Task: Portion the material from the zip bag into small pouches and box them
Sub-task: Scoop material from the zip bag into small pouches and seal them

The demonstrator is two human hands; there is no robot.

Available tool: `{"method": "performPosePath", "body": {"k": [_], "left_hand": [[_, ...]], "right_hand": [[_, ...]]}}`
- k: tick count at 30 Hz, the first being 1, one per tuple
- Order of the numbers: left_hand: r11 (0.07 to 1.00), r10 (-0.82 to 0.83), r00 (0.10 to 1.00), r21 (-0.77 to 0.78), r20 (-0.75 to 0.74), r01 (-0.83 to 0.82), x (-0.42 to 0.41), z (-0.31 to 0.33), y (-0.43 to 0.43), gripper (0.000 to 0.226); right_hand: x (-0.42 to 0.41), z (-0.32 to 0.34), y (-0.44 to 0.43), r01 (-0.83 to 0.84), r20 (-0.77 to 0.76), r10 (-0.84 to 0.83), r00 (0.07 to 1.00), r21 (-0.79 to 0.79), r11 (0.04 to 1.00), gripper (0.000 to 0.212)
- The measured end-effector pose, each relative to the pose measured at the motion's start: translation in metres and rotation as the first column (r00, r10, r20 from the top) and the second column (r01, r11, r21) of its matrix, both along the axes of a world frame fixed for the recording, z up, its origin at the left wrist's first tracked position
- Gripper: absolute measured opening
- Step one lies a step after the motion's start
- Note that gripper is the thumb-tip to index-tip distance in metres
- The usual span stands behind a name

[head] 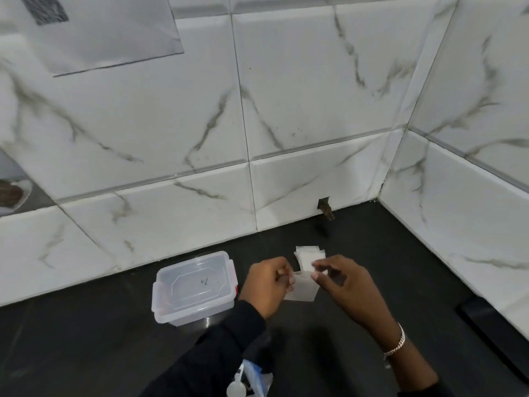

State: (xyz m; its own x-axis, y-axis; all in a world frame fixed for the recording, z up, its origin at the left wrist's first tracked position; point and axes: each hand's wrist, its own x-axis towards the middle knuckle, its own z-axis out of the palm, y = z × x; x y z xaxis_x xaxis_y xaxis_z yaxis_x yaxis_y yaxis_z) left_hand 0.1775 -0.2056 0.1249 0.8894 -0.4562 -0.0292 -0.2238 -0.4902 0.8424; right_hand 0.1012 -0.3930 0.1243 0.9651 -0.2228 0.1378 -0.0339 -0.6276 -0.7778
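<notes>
Head view: the left hand (269,285) and the right hand (343,285) each pinched an edge of one small pouch (302,292), just before the pouch stack (310,257). The zip bag (254,378) lay by the left sleeve. Pulled unevenly, the thin pouch could slip or tear. The box (194,315) had its lid on.

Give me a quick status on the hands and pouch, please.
Left hand and right hand both pinch one small pouch over the counter. Box lid on, beside left hand. Nothing between hands and box.
</notes>
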Motion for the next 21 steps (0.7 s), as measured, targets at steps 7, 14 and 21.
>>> {"method": "performPosePath", "body": {"k": [7, 14, 21], "left_hand": [[0.998, 0.018, 0.990, -0.063, 0.137, -0.009, -0.054, 0.053, 0.081, 0.020], [0.951, 0.301, 0.919, -0.151, 0.254, -0.270, -0.112, 0.062, 0.134, 0.029], [0.934, 0.286, 0.869, 0.084, 0.404, -0.346, -0.136, 0.045, 0.169, 0.024]], "right_hand": [[-0.028, 0.046, 0.062, -0.299, -0.093, 0.302, 0.949, 0.038, 0.953, 0.013], [-0.047, 0.054, 0.145, -0.432, 0.042, 0.430, 0.902, 0.061, 0.900, 0.016], [-0.045, 0.041, 0.182, -0.491, 0.036, 0.498, 0.866, -0.116, 0.863, 0.017]]}}
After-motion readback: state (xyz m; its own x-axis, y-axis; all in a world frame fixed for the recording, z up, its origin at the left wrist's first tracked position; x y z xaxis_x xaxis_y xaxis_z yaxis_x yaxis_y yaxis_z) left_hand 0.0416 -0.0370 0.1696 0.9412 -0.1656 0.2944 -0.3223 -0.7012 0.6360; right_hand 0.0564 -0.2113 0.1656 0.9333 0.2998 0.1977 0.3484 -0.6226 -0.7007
